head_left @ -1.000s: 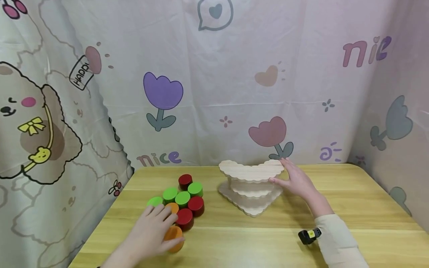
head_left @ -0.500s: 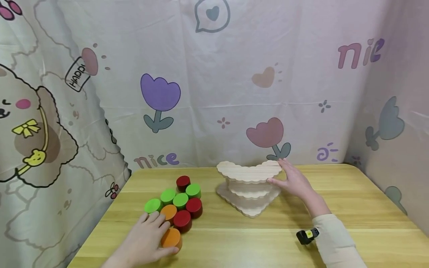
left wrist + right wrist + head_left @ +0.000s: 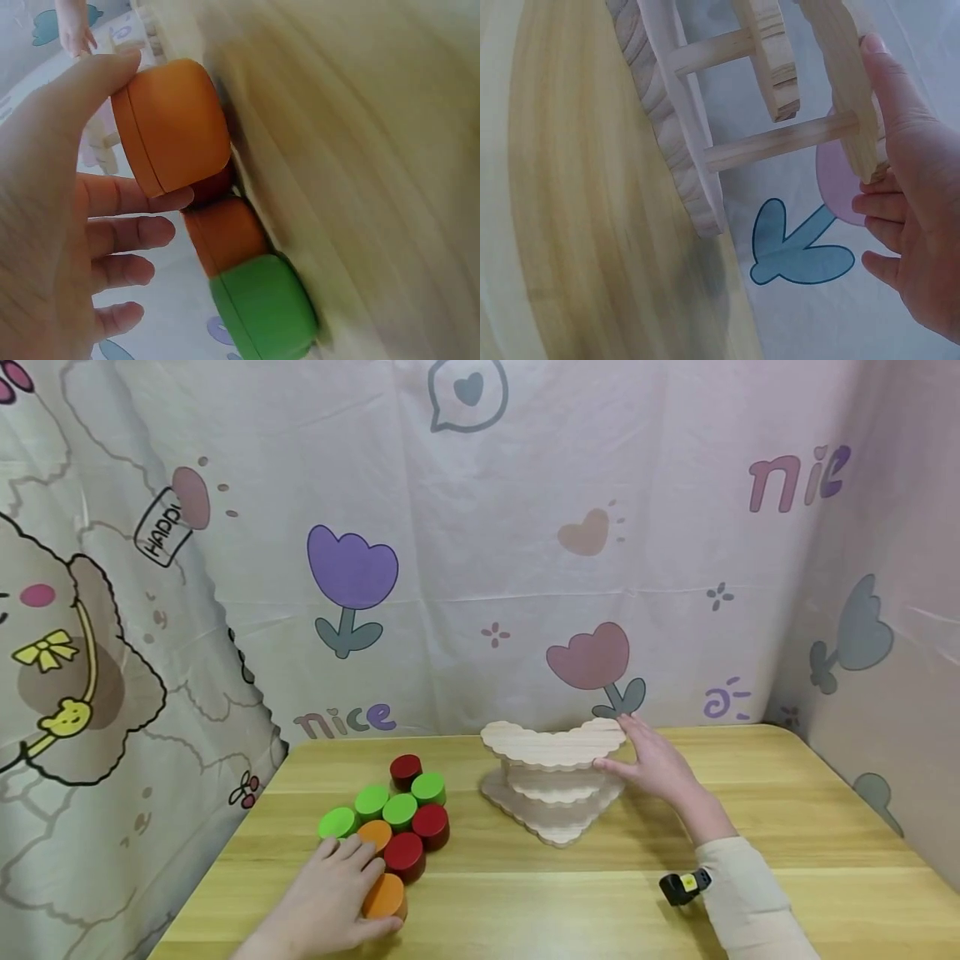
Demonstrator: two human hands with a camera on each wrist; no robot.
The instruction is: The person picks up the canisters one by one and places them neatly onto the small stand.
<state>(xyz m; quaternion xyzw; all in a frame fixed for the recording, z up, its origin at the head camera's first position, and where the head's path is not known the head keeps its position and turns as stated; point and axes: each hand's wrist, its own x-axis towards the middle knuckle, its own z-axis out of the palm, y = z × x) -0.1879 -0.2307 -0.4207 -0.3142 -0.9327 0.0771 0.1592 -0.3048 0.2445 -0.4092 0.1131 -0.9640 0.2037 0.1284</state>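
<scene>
The near orange tub (image 3: 386, 896) is pinched in the left hand (image 3: 324, 895); the stand (image 3: 551, 747) is gripped at its top by the right hand (image 3: 662, 767), maybe to keep it steady.

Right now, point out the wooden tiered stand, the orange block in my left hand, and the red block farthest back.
Wooden tiered stand (image 3: 553, 785): head view, on its middle tier.
Held orange block (image 3: 178, 124): left wrist view, on its side.
Farthest red block (image 3: 406, 767): head view, on its top face.
</scene>
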